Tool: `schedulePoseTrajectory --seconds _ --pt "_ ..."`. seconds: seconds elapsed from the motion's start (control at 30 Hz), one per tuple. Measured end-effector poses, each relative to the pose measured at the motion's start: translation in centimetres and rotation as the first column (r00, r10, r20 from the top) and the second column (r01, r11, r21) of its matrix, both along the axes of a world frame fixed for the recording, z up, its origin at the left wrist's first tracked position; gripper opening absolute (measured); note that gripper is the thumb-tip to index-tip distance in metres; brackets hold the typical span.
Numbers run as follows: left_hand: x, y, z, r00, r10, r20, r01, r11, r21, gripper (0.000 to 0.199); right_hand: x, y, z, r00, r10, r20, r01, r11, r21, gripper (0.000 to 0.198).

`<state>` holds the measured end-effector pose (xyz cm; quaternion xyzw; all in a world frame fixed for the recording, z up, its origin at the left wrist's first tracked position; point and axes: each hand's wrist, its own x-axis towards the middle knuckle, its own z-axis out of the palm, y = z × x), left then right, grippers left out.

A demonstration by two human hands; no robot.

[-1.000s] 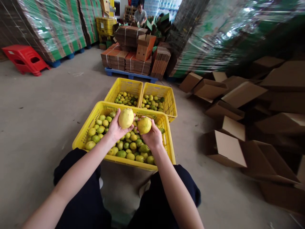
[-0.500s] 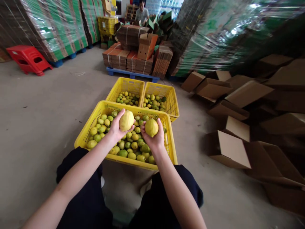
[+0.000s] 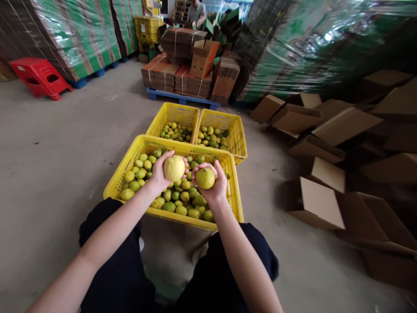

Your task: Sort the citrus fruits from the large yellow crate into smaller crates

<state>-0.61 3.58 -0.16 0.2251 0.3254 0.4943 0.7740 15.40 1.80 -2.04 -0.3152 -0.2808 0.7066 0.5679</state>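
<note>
My left hand (image 3: 159, 173) is wrapped round a large pale yellow lemon (image 3: 173, 168), held above the big yellow crate (image 3: 125, 163). Beside it, my right hand (image 3: 219, 187) cups a smaller, greener-yellow lemon (image 3: 205, 178) with its stem end turned towards me. The two fruits are a short gap apart. Beneath both hands the crate holds many green and yellow lemons (image 3: 169, 207), part of them hidden by my hands and forearms.
Two smaller yellow crates (image 3: 239, 134) with lemons stand behind the big one. Flattened cartons (image 3: 193, 87) lie stacked on a blue pallet (image 3: 182, 99). Open cardboard boxes (image 3: 321, 202) are heaped at right, a red stool (image 3: 41, 78) stands at left. A person (image 3: 196, 13) is at the back.
The lemon in my right hand has turned, so its stem end now faces me. The left lemon has also rotated a little. My view has tilted slightly downward.
</note>
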Motion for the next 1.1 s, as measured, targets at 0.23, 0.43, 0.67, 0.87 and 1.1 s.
schedulePoseTrajectory --seconds 0.23,0.43,0.67,0.87,1.1 --pt "-0.8 -1.4 0.3 0.944 -0.024 -0.328 0.206 0.820 0.533 0.035 0.2 -0.7 -0.6 0.995 0.022 0.099 -0.049 0.959 0.279 0.028" --pt "-0.4 -1.4 0.5 0.956 -0.065 -0.286 0.186 0.887 0.423 0.038 0.2 -0.8 -0.2 0.994 0.113 0.013 -0.113 0.966 0.231 0.029" --pt "0.2 0.4 -0.2 0.999 -0.028 0.030 0.038 0.911 -0.411 0.039 -0.1 0.2 -0.7 0.958 -0.100 -0.268 0.022 0.961 -0.277 0.022" --pt "0.1 0.7 0.2 0.993 0.026 0.118 0.038 0.858 -0.513 0.043 -0.1 1.2 -1.1 0.952 -0.168 -0.255 0.029 0.882 -0.471 0.024" --pt "-2.4 1.7 1.1 0.953 0.220 0.209 -0.066 0.822 -0.565 0.043 -1.7 -1.3 -6.0 0.994 -0.057 0.094 0.105 0.747 -0.656 0.021"
